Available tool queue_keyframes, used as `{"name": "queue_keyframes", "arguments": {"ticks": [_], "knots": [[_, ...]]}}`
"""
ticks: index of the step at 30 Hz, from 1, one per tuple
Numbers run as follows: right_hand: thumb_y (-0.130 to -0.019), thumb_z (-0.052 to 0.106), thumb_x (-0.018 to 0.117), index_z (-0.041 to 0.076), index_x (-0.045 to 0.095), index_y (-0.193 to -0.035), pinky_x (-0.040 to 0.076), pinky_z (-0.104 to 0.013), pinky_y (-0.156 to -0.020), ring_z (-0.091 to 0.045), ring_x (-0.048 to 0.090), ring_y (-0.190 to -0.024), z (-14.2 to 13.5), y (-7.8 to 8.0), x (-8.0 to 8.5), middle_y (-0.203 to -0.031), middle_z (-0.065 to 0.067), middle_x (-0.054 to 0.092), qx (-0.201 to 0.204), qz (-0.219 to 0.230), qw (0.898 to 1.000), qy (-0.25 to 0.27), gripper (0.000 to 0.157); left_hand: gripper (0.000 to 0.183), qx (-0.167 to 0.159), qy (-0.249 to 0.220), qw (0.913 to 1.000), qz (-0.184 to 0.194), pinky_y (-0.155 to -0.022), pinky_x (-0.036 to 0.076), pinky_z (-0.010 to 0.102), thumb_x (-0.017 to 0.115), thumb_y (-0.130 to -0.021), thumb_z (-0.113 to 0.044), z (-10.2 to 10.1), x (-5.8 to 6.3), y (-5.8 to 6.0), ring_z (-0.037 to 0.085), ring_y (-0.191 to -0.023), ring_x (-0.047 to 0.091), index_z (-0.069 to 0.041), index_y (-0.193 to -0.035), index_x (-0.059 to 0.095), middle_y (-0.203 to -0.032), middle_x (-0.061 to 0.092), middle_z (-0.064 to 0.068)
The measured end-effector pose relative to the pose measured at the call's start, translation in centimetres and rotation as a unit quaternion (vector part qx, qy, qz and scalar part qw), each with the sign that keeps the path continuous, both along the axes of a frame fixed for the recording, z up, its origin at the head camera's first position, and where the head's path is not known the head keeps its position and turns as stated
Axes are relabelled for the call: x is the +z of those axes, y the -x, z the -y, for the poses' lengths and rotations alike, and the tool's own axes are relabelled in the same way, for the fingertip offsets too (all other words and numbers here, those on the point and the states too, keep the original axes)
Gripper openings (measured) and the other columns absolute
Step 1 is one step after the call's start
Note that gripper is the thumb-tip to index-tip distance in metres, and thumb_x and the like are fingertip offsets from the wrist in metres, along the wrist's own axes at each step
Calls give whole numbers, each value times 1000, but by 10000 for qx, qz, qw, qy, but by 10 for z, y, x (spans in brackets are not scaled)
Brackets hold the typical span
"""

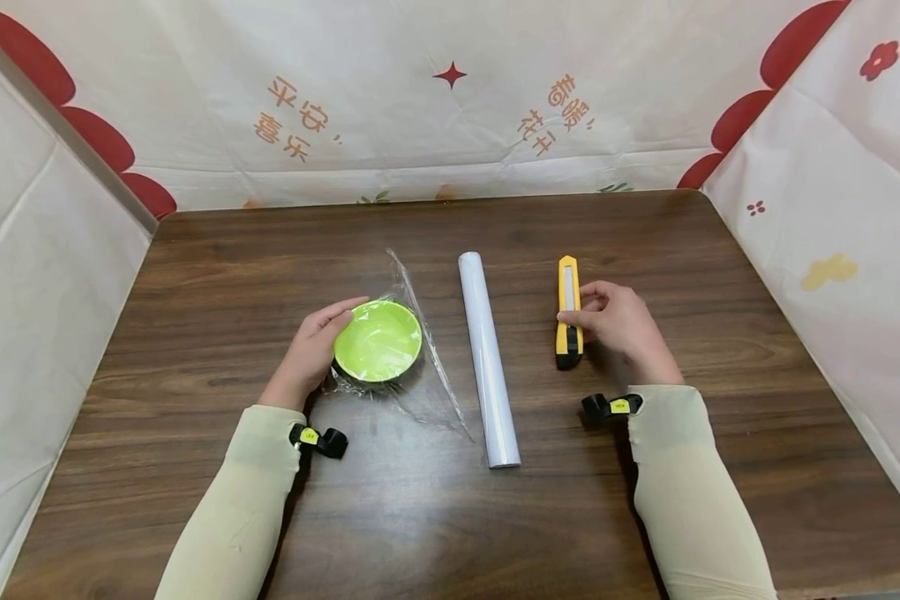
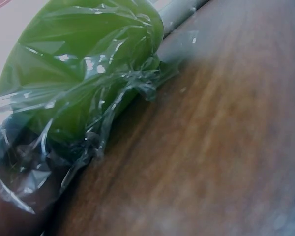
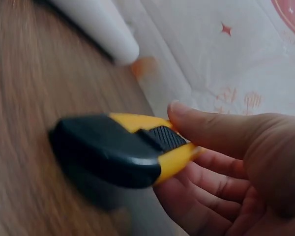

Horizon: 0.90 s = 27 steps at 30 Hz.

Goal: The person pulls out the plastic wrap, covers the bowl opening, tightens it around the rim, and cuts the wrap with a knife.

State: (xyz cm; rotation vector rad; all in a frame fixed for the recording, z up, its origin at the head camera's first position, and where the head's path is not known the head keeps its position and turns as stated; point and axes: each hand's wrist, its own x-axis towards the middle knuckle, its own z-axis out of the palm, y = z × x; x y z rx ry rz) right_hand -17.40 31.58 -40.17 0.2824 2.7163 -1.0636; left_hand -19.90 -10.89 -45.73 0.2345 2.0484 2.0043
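My left hand (image 1: 311, 350) holds a lime-green bowl (image 1: 378, 343) by its left side, the thumb at the rim. Clear cling film (image 2: 96, 69) covers the bowl and bunches in creases along its side in the left wrist view. A loose edge of the film spreads out to the bowl's right. On the right, my right hand (image 1: 624, 327) pinches a yellow and black utility knife (image 1: 569, 312) between thumb and fingers. In the right wrist view the knife's black end and ribbed slider (image 3: 167, 138) face the camera; no bare blade shows.
A white roll (image 1: 489, 367) lies lengthwise on the dark wooden table (image 1: 435, 533), between the bowl and the knife. Printed white cloth (image 1: 420, 108) hangs behind the table and along both sides.
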Motion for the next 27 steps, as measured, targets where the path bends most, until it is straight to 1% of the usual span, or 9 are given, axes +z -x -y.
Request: {"name": "queue_keyframes", "arguments": {"ticks": [4, 9, 11, 15, 18, 21, 25, 27], "knots": [[-81, 48, 74, 7, 55, -125, 56, -31, -66, -20, 66, -73, -8, 2, -6, -98, -12, 67, 39, 331, 9994, 22, 63, 39, 60, 83, 9999, 52, -86, 53, 18, 42, -104, -22, 0, 0, 1, 4, -108, 60, -4, -137, 53, -139, 54, 17], [-80, 47, 76, 9, 59, -125, 55, -30, -65, -19, 66, -74, -14, 3, -10, -97, -12, 63, 167, 501, 9985, -160, 62, 39, 91, 87, 9999, 109, -87, 52, 18, 43, -104, -23, 0, 1, 1, 5, -110, 60, -5, -137, 53, -138, 54, 17], [-80, 47, 76, 10, 60, -125, 54, -30, -63, -19, 66, -71, -15, 2, -11, -93, -11, 63, 169, 499, 9984, -197, 60, 39, 80, 90, 9999, 113, -87, 52, 18, 42, -104, -22, -1, 2, 1, 6, -111, 59, -5, -137, 53, -139, 54, 17], [-79, 46, 77, 9, 60, -121, 55, -32, -59, -19, 65, -64, -15, 3, -14, -83, -9, 64, 94, 408, 9991, -71, 59, 40, 39, 107, 9999, 120, -88, 52, 18, 42, -104, -23, -1, 3, 0, 6, -113, 58, -5, -138, 53, -140, 53, 16], [-79, 45, 78, 8, 60, -118, 56, -32, -58, -19, 64, -61, -15, 3, -15, -79, -8, 65, 41, 364, 9993, 13, 56, 40, 24, 89, 9999, 137, -88, 52, 18, 42, -104, -24, -1, 4, 0, 6, -113, 58, -5, -138, 52, -141, 52, 16], [-80, 45, 77, 8, 60, -116, 56, -32, -59, -19, 65, -63, -16, 3, -16, -80, -8, 65, 18, 366, 9993, 29, 55, 40, 30, 84, 9998, 149, -88, 52, 18, 42, -104, -24, 0, 3, 1, 5, -113, 58, -5, -138, 52, -141, 52, 16], [-79, 50, 76, 8, 60, -119, 56, -32, -61, -19, 66, -67, -16, 3, -15, -85, -9, 67, 58, 375, 9993, 12, 60, 40, 58, 58, 9998, 178, -88, 52, 18, 42, -104, -24, 0, 3, 1, 5, -112, 58, -5, -138, 52, -141, 52, 16], [-80, 51, 74, 7, 60, -121, 55, -31, -62, -18, 66, -68, -16, 2, -13, -87, -10, 68, 70, 276, 9995, -139, 62, 40, 62, 38, 9998, 198, -88, 52, 18, 42, -104, -23, 0, 3, 0, 5, -112, 58, -4, -138, 52, -141, 52, 16]]}}
